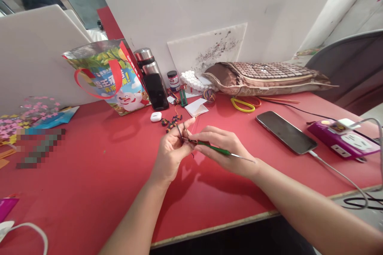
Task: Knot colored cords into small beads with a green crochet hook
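Observation:
My right hand is closed on a crochet hook with a green handle and a silver shaft end showing near the wrist. The hook's other end points left into dark yarn at my left fingers. My left hand is closed, with the dark yarn looped over its fingers and its thumb pressed close to the hook tip. A short tail of dark yarn hangs below. Just behind the left hand lies a crocheted strip in dark and orange yarn. The exact stitch between the fingers is too small to make out.
Behind my hands are a white earbud case, an upright black phone, a yarn ball and yellow-handled scissors. A second phone, on a cable, and a purple power strip lie right. A gift bag stands left.

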`<state>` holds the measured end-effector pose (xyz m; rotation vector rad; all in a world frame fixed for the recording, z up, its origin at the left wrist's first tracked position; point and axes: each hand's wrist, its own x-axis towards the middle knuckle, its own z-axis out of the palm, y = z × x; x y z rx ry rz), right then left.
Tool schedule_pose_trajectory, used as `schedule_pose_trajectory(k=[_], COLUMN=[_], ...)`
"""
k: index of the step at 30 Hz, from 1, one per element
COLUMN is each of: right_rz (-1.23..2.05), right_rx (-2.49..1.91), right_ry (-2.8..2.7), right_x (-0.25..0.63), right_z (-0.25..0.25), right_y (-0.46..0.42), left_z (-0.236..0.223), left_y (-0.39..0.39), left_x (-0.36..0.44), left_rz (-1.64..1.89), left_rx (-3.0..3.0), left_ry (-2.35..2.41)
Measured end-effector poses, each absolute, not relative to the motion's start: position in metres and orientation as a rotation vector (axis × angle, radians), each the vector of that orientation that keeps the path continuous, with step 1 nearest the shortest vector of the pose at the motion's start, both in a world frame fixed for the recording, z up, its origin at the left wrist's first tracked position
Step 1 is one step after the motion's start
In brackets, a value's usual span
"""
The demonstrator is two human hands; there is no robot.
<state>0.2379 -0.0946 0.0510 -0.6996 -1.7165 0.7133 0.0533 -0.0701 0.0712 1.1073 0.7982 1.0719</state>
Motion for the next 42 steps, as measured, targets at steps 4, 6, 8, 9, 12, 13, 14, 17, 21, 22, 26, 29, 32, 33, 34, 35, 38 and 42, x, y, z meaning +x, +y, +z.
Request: schedule_pose_trajectory(k=[4, 6, 8, 9, 12, 13, 14, 17, 21, 22, 26, 29, 32, 33, 34, 35, 38, 42], right_rz=[0.341, 0.299, 0.309, 0.316, 0.318, 0.313, 0.308, 0.294, 0.288, 0.291, 0.282, 0.242, 0.193, 0.184, 0.175, 0.176, 0.073, 0.056], right_rx=[-0.690, -0.723, -0.746, -0.751, -0.737, -0.730, -0.724, -0.720, -0.685, -0.674, -0.622, -0.565, -0.535, -0.541, -0.561, -0.609, -0.888, -1.651], right_ry=[-1.833, -1.810, -1.780, -1.766, -1.741, -1.737, -1.737, -1.755, -1.761, -1.748, -1.712, -1.738, -1.804, -1.843, -1.880, -1.920, -1.922, -1.982], right_x=[0.240, 0.240, 0.238, 0.237, 0.233, 0.232, 0.231, 0.230, 0.228, 0.227, 0.223, 0.217, 0.212, 0.211, 0.211, 0.212, 0.224, 0.247], right_z=[0.049, 0.049, 0.049, 0.049, 0.049, 0.049, 0.050, 0.051, 0.053, 0.054, 0.065, 0.078, 0.085, 0.084, 0.083, 0.080, 0.072, 0.066], right_y=[-0.095, -0.095, -0.096, -0.097, -0.101, -0.102, -0.103, -0.105, -0.108, -0.109, -0.115, -0.122, -0.128, -0.127, -0.123, -0.117, -0.080, -0.010], left_z=[0.072, 0.071, 0.070, 0.070, 0.071, 0.072, 0.074, 0.077, 0.083, 0.086, 0.103, 0.119, 0.133, 0.136, 0.139, 0.143, 0.157, 0.169], left_y=[-0.071, -0.071, -0.071, -0.072, -0.073, -0.073, -0.074, -0.076, -0.079, -0.080, -0.088, -0.098, -0.102, -0.102, -0.101, -0.099, -0.093, -0.086], left_x=[0.054, 0.055, 0.056, 0.056, 0.057, 0.057, 0.057, 0.055, 0.054, 0.054, 0.051, 0.044, 0.032, 0.028, 0.025, 0.023, 0.024, -0.001], left_rz=[1.088, 1.115, 1.130, 1.132, 1.159, 1.168, 1.173, 1.154, 1.113, 1.110, 1.130, 1.165, 1.159, 1.161, 1.172, 1.194, 1.263, 1.346], left_rx=[1.089, 1.100, 1.121, 1.129, 1.116, 1.108, 1.104, 1.093, 1.039, 1.028, 1.078, 1.178, 1.173, 1.151, 1.124, 1.084, 0.907, 0.771], left_ry=[0.786, 0.781, 0.760, 0.750, 0.741, 0.743, 0.744, 0.729, 0.687, 0.688, 0.740, 0.735, 0.740, 0.751, 0.765, 0.788, 0.849, 0.837])
